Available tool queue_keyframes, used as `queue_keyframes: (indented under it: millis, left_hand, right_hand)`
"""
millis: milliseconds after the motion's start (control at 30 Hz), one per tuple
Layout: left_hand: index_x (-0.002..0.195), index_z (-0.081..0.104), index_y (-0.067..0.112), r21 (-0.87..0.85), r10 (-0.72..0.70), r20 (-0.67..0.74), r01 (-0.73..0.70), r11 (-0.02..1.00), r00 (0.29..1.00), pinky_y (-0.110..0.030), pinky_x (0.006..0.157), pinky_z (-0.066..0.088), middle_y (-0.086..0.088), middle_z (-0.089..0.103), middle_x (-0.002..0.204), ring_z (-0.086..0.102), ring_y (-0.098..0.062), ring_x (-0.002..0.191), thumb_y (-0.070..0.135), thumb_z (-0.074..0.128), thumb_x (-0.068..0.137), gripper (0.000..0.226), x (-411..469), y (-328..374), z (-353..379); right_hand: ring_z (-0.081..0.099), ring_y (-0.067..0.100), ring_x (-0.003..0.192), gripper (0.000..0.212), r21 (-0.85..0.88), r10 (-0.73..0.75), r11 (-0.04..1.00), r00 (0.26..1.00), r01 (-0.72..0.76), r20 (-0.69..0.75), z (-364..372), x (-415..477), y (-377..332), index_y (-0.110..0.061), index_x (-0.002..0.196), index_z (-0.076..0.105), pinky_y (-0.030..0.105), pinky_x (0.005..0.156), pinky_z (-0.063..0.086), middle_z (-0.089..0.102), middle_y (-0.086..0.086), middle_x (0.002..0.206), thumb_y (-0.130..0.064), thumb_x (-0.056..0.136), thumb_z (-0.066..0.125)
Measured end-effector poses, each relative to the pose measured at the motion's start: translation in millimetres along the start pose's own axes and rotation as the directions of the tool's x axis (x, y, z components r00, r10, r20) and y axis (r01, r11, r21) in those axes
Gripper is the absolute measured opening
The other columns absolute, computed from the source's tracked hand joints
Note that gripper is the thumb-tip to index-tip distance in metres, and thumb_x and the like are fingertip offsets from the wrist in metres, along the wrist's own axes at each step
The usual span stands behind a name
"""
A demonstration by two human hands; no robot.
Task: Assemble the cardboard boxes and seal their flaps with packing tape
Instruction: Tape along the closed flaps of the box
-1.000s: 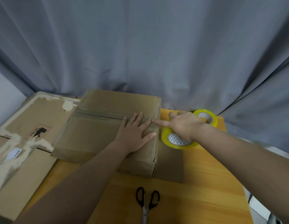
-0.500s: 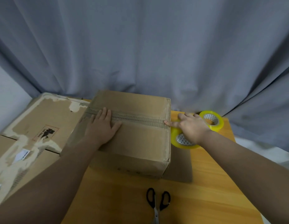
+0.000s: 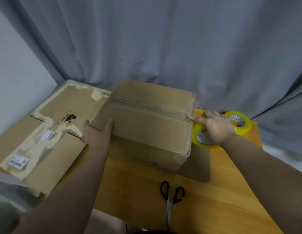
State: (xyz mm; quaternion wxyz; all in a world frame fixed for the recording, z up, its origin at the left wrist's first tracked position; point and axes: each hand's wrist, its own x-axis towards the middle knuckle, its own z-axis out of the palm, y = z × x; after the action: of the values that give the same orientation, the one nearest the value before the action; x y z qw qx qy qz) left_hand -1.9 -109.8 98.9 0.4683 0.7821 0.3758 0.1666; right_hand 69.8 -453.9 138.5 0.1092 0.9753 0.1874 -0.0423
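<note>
A closed brown cardboard box (image 3: 152, 125) stands on the wooden table (image 3: 214, 200), with a rough seam strip running across its top. My left hand (image 3: 96, 134) grips the box's near left corner, thumb on the top face. My right hand (image 3: 214, 127) lies over a yellow tape roll (image 3: 202, 141) just right of the box, and its straight index finger touches the seam's right end. A second yellow tape roll (image 3: 241, 122) sits just behind that hand.
Black-handled scissors (image 3: 170, 195) lie near the table's front edge. Flattened, worn cardboard boxes (image 3: 50, 132) with labels lie to the left, touching the box. A flat cardboard piece (image 3: 197, 164) lies under the box's right side. A grey curtain (image 3: 163, 48) hangs close behind.
My left hand slid leftward along the seam, left the top and now grips the box's left corner. The right hand stayed on the tape roll with its index finger at the seam's end.
</note>
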Motion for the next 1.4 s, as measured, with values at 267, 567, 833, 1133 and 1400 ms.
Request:
queue_keyframes:
  millis: [267, 567, 833, 1133, 1400]
  left_hand:
    - [0.136, 0.036, 0.014, -0.193, 0.071, -0.185, -0.107, 0.975, 0.980, -0.044, 0.102, 0.039, -0.006, 0.042, 0.130, 0.044, -0.025, 0.119, 0.044, 0.070, 0.077, 0.074, -30, 57, 14]
    - [0.138, 0.036, 0.017, -0.225, 0.294, -0.139, -0.319, 0.921, 0.946, -0.041, 0.106, 0.035, -0.003, 0.040, 0.133, 0.039, -0.022, 0.123, 0.046, 0.066, 0.077, 0.074, 31, 73, -22]
    - [0.153, 0.006, 0.018, 0.545, 0.202, 0.386, -0.399, 0.737, 0.900, -0.059, 0.114, -0.001, -0.017, -0.014, 0.158, -0.013, -0.036, 0.144, 0.065, 0.035, 0.091, 0.083, 45, 34, -33]
    - [0.153, -0.002, 0.017, 0.246, 0.374, 0.880, -0.954, 0.172, 0.294, -0.043, 0.116, -0.006, -0.002, -0.010, 0.160, -0.010, -0.017, 0.146, 0.064, 0.033, 0.091, 0.085, -24, 32, 6]
    - [0.152, 0.017, 0.014, 0.342, 0.472, 0.787, -0.918, 0.202, 0.397, -0.043, 0.116, 0.013, -0.006, 0.017, 0.159, 0.015, -0.027, 0.145, 0.035, 0.015, 0.094, 0.061, -60, 24, 19]
  right_hand:
    - [0.046, 0.029, 0.113, 0.084, 0.142, 0.074, 0.988, 0.997, -0.069, -0.033, 15, -24, 15, -0.051, 0.144, 0.014, 0.040, 0.088, 0.040, 0.047, 0.008, 0.123, -0.018, 0.082, 0.060]
    - [0.043, 0.025, 0.115, 0.081, 0.191, 0.179, 0.968, 0.982, -0.166, -0.056, 5, -21, -39, -0.050, 0.146, 0.016, 0.036, 0.092, 0.039, 0.045, 0.002, 0.121, -0.019, 0.085, 0.059]
    - [0.035, 0.031, 0.129, 0.066, 0.199, 0.146, 0.968, 0.988, -0.152, 0.043, -40, 1, -146, -0.042, 0.149, 0.020, 0.041, 0.099, 0.034, 0.041, 0.010, 0.135, -0.015, 0.093, 0.043]
    - [0.035, 0.033, 0.127, 0.080, 0.231, 0.091, 0.966, 0.989, -0.115, 0.115, -26, -14, -157, -0.042, 0.150, 0.001, 0.042, 0.095, 0.039, 0.034, 0.014, 0.138, -0.019, 0.094, 0.053]
    - [0.033, 0.034, 0.134, 0.102, 0.607, -0.015, 0.793, 0.992, -0.062, 0.122, 10, -23, -130, -0.049, 0.144, -0.015, 0.053, 0.086, 0.049, 0.024, 0.011, 0.149, -0.036, 0.086, 0.067]
